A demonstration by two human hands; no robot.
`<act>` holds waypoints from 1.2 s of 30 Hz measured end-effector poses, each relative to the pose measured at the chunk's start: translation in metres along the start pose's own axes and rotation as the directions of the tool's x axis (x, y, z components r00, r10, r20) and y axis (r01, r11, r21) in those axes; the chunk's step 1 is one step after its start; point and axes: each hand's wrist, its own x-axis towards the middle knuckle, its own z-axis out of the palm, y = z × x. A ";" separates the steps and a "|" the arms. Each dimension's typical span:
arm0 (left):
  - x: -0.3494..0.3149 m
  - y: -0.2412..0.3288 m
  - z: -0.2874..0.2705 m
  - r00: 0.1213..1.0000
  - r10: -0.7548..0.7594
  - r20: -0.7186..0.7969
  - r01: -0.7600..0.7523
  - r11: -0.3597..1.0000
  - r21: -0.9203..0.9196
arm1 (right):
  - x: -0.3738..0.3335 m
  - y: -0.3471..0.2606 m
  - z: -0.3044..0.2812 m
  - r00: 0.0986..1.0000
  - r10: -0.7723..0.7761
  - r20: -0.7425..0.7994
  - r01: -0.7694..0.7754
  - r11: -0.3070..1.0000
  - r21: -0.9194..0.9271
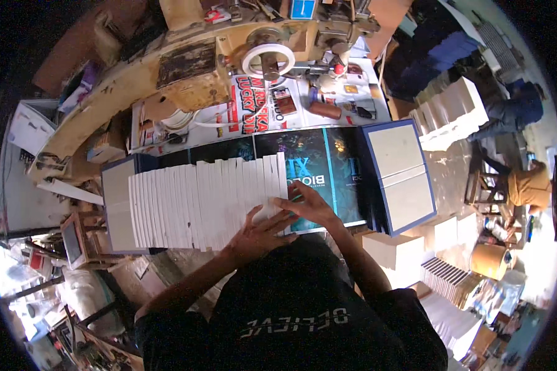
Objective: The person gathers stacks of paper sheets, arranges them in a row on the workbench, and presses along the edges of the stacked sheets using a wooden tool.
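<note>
A long row of white book blocks point(198, 201), pressed side by side with edges up, runs across the bench in front of me. My left hand point(261, 234) lies on the near right part of the row, fingers stretched out and apart. At the row's right end is my right hand point(312, 207). Its thumb reaches over the top of the end block, while its other fingers bend down by that block's outer side, so it grips the end. The fingertips there are partly hidden. Beneath the row and to its right lie dark blue-green printed cover sheets point(343, 198).
Grey boards with blue edging stand at the right point(399, 176) and left point(120, 204) of the row. Behind lie a printed poster sheet point(247, 114), a tape roll point(268, 60) and a wooden box point(192, 71). Paper stacks point(449, 114) and a seated person point(529, 185) are at right.
</note>
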 end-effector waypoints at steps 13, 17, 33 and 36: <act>-0.028 -0.316 -0.043 -0.030 -0.891 -0.452 0.580 0.353 -0.734 | -0.027 0.014 0.015 0.952 -0.086 -0.293 0.160 0.958 0.239; -0.086 -0.446 0.005 -0.144 -0.944 -0.298 0.431 0.212 -0.877 | -0.012 0.016 0.026 0.857 -0.172 -0.485 0.169 0.984 -0.050; -0.101 -0.377 -0.057 0.422 -0.834 -0.355 0.675 0.550 -0.491 | 0.019 0.053 -0.008 0.858 -0.403 -0.318 0.180 0.815 -0.550; -0.045 -0.386 -0.041 0.485 -0.765 -0.425 0.821 0.566 -0.081 | 0.020 0.057 -0.006 0.924 -0.215 -0.316 0.008 0.838 -0.545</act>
